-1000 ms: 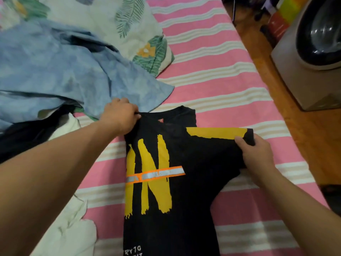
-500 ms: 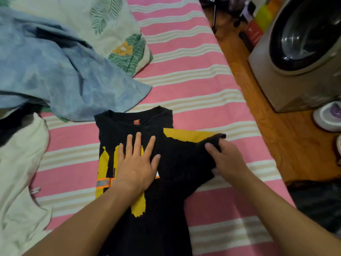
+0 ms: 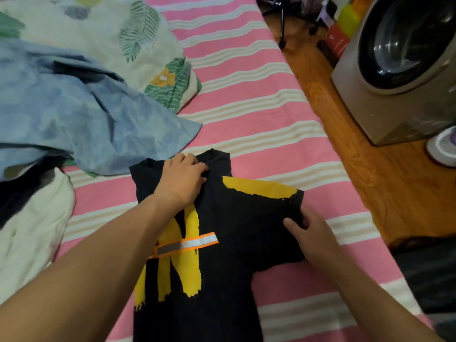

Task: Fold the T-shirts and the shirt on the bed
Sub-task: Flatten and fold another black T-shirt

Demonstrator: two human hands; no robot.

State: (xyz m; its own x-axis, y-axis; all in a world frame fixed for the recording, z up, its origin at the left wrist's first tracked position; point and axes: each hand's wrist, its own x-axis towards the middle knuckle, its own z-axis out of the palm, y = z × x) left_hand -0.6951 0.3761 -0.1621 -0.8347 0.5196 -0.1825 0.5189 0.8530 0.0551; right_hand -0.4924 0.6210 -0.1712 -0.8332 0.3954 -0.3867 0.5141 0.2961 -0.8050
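While we are mid-fold on the bed: we list things from biggest to smallest
Bed (image 3: 259,99): pink sheet with cream stripes; it carries every garment we see
Blue shirt (image 3: 74,114): crumpled at the far left, its hem lying just beside the tee's collar, not yet folded by the look of it
Black T-shirt (image 3: 222,280): flat and face up in the middle of the bed, yellow print and a reflective orange band showing, right sleeve spread out to the side
White garment (image 3: 32,218): bunched at the left edge with something dark under it, apart from the tee
What changed: half a second ago our left hand lay flat on the chest print; now it has gone up to the neckline, and the right sleeve, bunched then, lies wider and flatter
What that means: we judge we are squaring collar and sleeve so the right side can turn in; this first tee is early in its fold, and the other pieces wait
Left hand (image 3: 183,180): fingers curled, pinching the fabric at the collar
Right hand (image 3: 312,233): fingers bent onto the sleeve near its hem, thumb lying on top, gripping the cloth
In the way: the blue shirt crowds the collar; a washing machine (image 3: 399,70) stands on the wooden floor off the bed's right, clear of the work
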